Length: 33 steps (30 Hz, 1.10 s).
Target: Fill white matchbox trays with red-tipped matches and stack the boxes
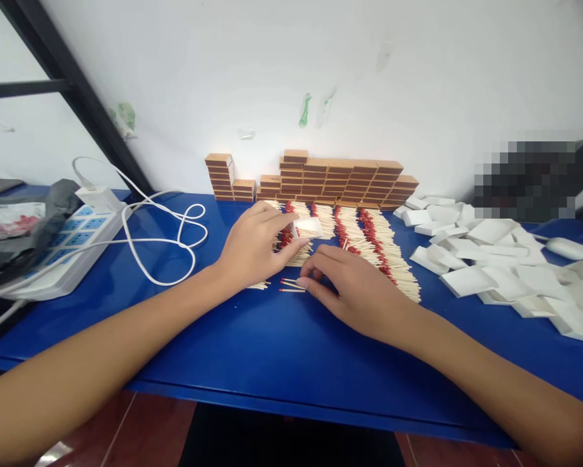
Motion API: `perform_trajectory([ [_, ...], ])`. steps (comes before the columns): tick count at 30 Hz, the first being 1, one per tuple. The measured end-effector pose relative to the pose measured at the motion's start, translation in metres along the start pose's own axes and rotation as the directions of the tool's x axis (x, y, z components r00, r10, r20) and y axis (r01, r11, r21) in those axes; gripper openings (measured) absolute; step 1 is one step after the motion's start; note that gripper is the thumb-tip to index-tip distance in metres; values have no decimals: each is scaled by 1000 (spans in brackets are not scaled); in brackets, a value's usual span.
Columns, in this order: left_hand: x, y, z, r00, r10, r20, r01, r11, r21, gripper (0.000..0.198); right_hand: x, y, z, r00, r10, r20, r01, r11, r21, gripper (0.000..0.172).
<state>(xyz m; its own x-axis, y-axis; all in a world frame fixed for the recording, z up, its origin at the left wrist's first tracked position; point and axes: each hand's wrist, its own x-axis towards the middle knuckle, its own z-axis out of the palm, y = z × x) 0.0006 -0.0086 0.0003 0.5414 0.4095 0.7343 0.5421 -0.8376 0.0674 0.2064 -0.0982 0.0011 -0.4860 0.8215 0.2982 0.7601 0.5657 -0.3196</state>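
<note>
A: State the background and the work surface.

B: A white wall forms the background. A blue table stands in front of it.

A: List the groups on the table in descending size.

B: First, a heap of white trays lies at the right, its pieces overlapping at various angles. Second, a stack of matchboxes, uneven in height, stands along the wall. Third, rows of matches lie directly in front of the stack; the red heads that show point left. Fourth, a power strip with blue socket faces sits at the left, with a white adapter at its far end.

A: Report both hands.

B: The left hand reaches over the left part of the rows and grips a small white tray between thumb and fingers. The right hand has its fingers curled, thumb close to forefinger; whether they pinch a match cannot be told.

A: Locate the smallest items.

B: The small white tray is over the rows, between both hands, open side visible. A few loose matches lie at the right thumb tip, red heads to the left.
</note>
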Motion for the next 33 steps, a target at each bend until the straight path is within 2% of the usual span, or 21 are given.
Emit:
perform_trajectory([
  [5, -1, 0, 0, 1000, -1, 11, 1, 1000, -6, 32, -1, -10, 2, 999, -2, 38, -1, 998, 63, 11],
  [11, -1, 0, 0, 999, -15, 34, 16, 1000, -17, 32, 0, -8, 0, 991, -87, 101, 83, 996, 39, 17],
  [16, 0, 0, -1, 999, -13, 48, 15, 1000, -22, 34, -1, -2, -5, 993, -45, 110, 35, 995, 93, 15],
  [18, 1, 0, -1, 998, -9, 62, 11, 999, -33, 34, 1, 6, -10, 997, -47, 63, 40, 993, 112, 14],
  [20, 1, -1, 0, 997, 12, 79, -8, 998, -57, 34, 3, 17, -17, 997, -48, -57, 53, 994, 96, 12],
  [22, 0, 0, 0, 995, 42, 87, -33, 995, -96, 35, 5, 28, -24, 979, -25, -200, 36, 998, 50, 12],
  [24, 0, 2, -1, 993, 65, 96, -51, 989, -141, 38, 7, 38, -29, 957, -6, -289, 6, 1000, 0, 12],
  [26, -1, 4, -1, 991, 79, 109, -58, 982, -182, 39, 9, 43, -31, 949, -3, -316, -6, 1000, -30, 13],
  [33, 1, 9, -4, 988, 112, 107, -86, 971, -224, 41, 9, 41, -24, 956, -74, -283, 56, 996, -73, 10],
])
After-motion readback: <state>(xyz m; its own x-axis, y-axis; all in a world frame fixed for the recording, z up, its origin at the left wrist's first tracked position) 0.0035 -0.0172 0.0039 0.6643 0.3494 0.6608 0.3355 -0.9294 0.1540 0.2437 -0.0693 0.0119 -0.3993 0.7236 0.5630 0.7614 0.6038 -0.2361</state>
